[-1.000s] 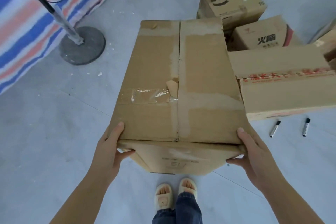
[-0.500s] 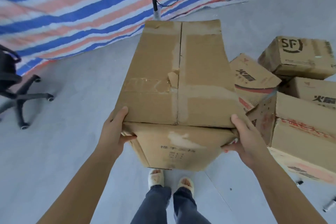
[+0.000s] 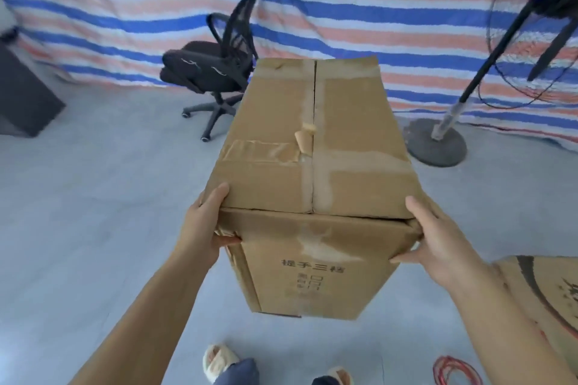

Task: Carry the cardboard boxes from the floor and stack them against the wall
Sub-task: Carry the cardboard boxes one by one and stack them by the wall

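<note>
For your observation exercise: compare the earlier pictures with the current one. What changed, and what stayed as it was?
The person turned left, carrying the cardboard box: the floor boxes left view, and the office chair and striped tarp now face them. Unchanged: left hand and right hand grip its near corners.

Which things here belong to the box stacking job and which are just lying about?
Job: tall brown taped cardboard box, gripped by left hand and right hand; second printed cardboard box at lower right.

Lying about: black mesh office chair, pedestal fan, red cord coil.
</note>
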Demonstrator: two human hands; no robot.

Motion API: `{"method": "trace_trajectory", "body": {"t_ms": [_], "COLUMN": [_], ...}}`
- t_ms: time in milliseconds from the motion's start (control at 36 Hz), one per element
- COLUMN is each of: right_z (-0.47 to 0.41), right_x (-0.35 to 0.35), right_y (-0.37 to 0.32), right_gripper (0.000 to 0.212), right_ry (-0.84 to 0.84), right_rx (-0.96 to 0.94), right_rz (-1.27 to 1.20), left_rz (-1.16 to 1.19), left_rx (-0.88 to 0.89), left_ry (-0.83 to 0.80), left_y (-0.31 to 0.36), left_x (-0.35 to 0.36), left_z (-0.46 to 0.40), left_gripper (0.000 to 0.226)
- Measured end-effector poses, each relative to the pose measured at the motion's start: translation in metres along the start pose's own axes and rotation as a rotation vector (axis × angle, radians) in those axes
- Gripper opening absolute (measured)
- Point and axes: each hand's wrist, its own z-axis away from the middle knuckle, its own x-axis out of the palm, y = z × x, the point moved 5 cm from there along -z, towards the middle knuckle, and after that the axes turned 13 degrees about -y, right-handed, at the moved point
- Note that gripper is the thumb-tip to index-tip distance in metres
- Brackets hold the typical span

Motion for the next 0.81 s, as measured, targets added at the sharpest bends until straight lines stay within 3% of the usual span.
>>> {"method": "trace_trajectory", "body": {"t_ms": [139,444,806], "right_z": [-0.026,-0.066,-0.114], "right_x": [0.116,0.350,0.533], "right_y": [-0.014,-0.007,-0.012], "right_gripper": [0.026,0.022,0.017], "right_ry": [-0.150,-0.398,-0.623], "right_rx": [0.001,0.052,0.095], "right_rz": [0.077,0.164,0.330], "left_rz": [0.109,0.188,0.342], "left_rx": [0.029,0.101,0.157], "left_ry": [0.130,0.366,0.602], "left_y": [0.027,0.082,0.112], "left_x": [-0.110,-0.319,-0.449], "left_z": [0.010,0.029,0.034], "left_gripper": [0.039,0.038,0.034]}}
